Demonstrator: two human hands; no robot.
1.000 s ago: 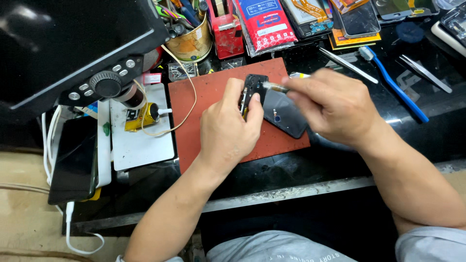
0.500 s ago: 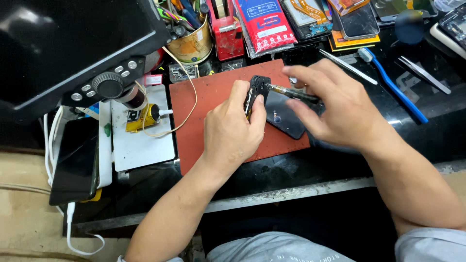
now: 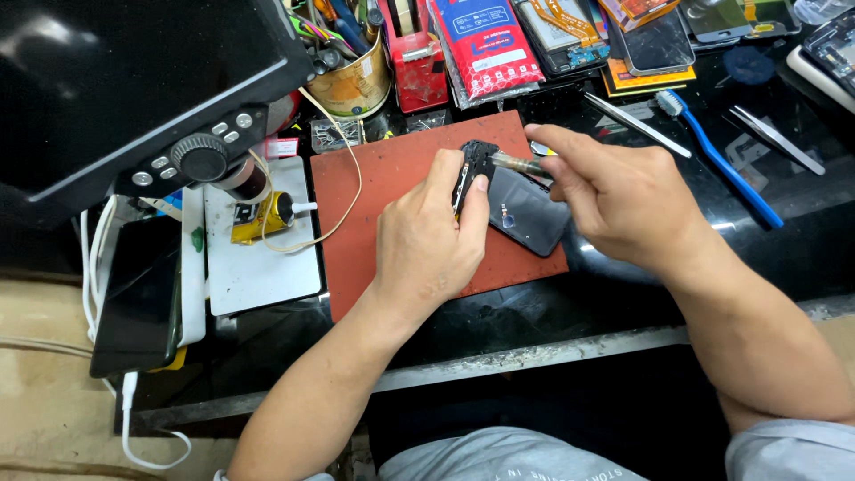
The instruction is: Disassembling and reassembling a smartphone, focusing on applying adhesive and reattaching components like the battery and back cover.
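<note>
Head view. The left hand (image 3: pixel 427 245) is closed around a small black part (image 3: pixel 473 165), held upright over the red work mat (image 3: pixel 392 178). The right hand (image 3: pixel 614 200) pinches a slim metal tool (image 3: pixel 515 163) in a closed grip; the tool lies level, and its tip meets the upper edge of the black part. A dark phone (image 3: pixel 525 214) lies flat on the mat just right of the left thumb and partly under the right hand.

Surroundings: on the left, a white plate (image 3: pixel 258 258) carries a small yellow device (image 3: pixel 258 218) with a cream cable (image 3: pixel 347 178) looping across the mat's left edge. A black screen unit (image 3: pixel 134 80) with a knob and buttons overhangs the far-left area. A second black phone (image 3: pixel 138 298) sits at the near-left corner, beside white cables (image 3: pixel 89 267). Along the far edge stand a tin of tools (image 3: pixel 356 76), a red box (image 3: pixel 419 62) and a red and blue packet (image 3: pixel 490 44). To the right, a blue toothbrush (image 3: pixel 712 151) and tweezers (image 3: pixel 637 125) lie on the black bench (image 3: pixel 784 223), well apart from the hands.

Open room: the mat's left half is bare apart from the cable. The bench near its right near edge is open. The far edge is crowded, and the screen unit blocks the far left.
</note>
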